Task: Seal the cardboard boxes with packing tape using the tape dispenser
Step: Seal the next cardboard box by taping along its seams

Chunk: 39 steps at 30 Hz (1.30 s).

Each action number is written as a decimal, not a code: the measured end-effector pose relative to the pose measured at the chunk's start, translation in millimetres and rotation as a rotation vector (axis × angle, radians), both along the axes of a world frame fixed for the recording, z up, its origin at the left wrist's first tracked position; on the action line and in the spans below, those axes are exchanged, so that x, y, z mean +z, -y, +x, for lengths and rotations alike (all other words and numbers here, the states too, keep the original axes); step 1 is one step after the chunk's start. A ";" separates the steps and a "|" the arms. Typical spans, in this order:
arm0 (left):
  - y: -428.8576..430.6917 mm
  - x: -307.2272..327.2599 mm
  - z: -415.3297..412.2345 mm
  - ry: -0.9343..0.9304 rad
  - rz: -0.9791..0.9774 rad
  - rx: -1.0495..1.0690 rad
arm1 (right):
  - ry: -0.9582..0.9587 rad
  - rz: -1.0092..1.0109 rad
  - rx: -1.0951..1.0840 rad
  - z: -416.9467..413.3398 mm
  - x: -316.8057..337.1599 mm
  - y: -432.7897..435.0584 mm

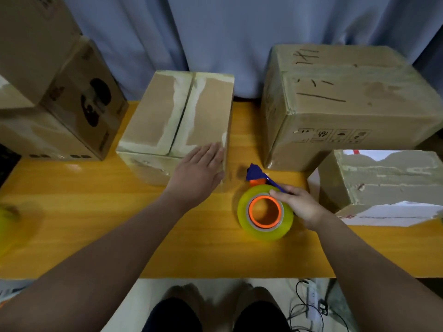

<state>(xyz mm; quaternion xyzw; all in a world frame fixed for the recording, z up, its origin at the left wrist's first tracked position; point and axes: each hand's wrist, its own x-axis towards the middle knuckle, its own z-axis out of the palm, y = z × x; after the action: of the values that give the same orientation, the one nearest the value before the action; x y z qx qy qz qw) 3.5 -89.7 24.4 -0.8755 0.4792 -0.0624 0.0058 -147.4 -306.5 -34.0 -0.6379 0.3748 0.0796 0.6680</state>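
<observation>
A cardboard box (167, 111) with two closed flaps and torn tape marks along its middle seam stands at the centre back of the yellow table (96, 224). My left hand (199, 173) lies flat with straight fingers on the box's near right corner. To its right a tape dispenser (260, 178) with a blue frame and an orange hub carries a fat roll of yellowish clear tape (265, 231). My right hand (299, 204) grips the dispenser from the right, thumb on the roll's top edge, just above the table.
A large taped box (347, 104) stands at the back right, a smaller taped box (383, 185) with a white label in front of it. Stacked boxes (60, 97) fill the back left. Another yellowish roll (7, 221) sits at the left edge. Cables lie on the floor (309, 307).
</observation>
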 end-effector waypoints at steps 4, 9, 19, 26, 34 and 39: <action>1.2 -16.2 4.6 0.091 -0.133 -0.080 | -0.078 -0.307 0.243 9.5 -4.8 11.9; 8.2 -25.7 8.4 0.191 -0.207 -0.047 | 0.311 -0.915 0.091 28.4 19.6 -39.9; 3.0 -18.4 -0.8 0.255 -0.191 -0.071 | 0.380 -1.287 -0.130 68.7 -16.6 -116.0; -34.2 -17.8 11.5 0.223 -0.157 -0.036 | 0.314 -1.175 -0.178 66.8 -27.2 -117.0; -38.8 -29.5 10.8 0.171 -0.214 -0.014 | 0.442 -0.966 -0.263 78.4 -43.6 -137.2; -38.6 -30.8 10.4 0.175 -0.237 -0.017 | 0.468 -0.991 -0.305 89.2 -55.0 -146.5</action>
<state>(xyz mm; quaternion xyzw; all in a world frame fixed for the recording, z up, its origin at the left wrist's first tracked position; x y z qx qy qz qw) 13.8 -51.1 -6.5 -0.8571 0.4735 -0.1948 -0.0564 -58.3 -159.9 -89.0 -0.8144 0.2974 -0.3467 0.3579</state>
